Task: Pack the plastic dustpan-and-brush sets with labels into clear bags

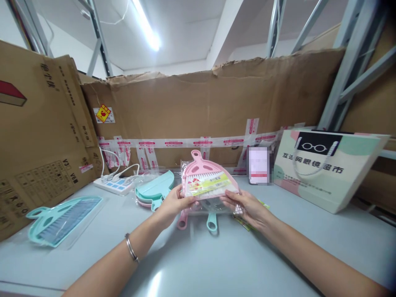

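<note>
A pink dustpan and brush set (pixel 208 175) in a clear plastic bag is held up off the table, its handle pointing away. A yellow-green label with print lies across the white bristles. My left hand (pixel 175 205) grips its left lower corner, thumb on top. My right hand (pixel 244 205) pinches the right lower edge. Beneath it, a pink handle (pixel 182 220) and a teal handle (pixel 212 222) stick out toward me; what they belong to is mostly hidden. Left of my left hand lie stacked teal dustpans (pixel 156 189), with a pink one underneath.
A wrapped teal dustpan set (pixel 66 218) lies at the left. Behind are a power strip (pixel 114 185) with plugged cables, a phone (pixel 259 166) propped upright, and a paper bag (pixel 328 173). Cardboard (pixel 198 103) walls the back. Printed labels (pixel 243 222) lie under my right hand.
</note>
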Action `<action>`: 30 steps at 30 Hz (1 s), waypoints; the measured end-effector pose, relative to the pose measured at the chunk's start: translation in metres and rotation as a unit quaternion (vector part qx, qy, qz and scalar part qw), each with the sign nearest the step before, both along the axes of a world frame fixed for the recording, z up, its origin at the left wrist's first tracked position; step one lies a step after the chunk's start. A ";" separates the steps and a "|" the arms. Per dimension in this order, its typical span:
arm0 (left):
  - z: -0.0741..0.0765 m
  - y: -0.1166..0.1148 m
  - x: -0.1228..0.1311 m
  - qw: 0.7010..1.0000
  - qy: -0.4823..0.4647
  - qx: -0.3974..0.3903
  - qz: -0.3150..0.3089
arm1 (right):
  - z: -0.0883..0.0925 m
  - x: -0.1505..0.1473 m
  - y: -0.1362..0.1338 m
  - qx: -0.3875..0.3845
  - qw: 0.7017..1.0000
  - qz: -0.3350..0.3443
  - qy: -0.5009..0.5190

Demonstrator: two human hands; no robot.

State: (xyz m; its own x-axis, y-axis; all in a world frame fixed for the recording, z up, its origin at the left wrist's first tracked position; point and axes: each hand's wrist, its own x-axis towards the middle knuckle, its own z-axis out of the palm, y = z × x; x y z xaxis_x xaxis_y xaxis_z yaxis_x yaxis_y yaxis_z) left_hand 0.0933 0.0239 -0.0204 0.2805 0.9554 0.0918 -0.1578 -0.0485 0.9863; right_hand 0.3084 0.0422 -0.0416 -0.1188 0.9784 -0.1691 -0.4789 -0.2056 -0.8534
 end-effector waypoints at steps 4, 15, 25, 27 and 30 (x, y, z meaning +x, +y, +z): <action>-0.010 0.006 0.003 0.990 0.043 -0.067 0.117 | 0.002 -0.007 -0.006 -0.030 0.999 -0.025 -0.021; -0.001 0.001 -0.009 0.997 0.074 0.003 0.017 | 0.013 -0.006 -0.008 -0.084 0.993 -0.081 0.023; -0.010 0.012 -0.013 0.931 0.203 0.294 0.070 | 0.014 0.000 -0.010 -0.012 1.000 -0.027 -0.002; -0.014 0.011 -0.006 0.943 0.154 0.266 0.123 | 0.013 0.000 -0.011 0.022 0.999 -0.017 -0.027; -0.017 0.010 0.000 0.958 0.086 0.208 0.176 | 0.014 0.002 -0.012 0.090 0.994 0.006 -0.063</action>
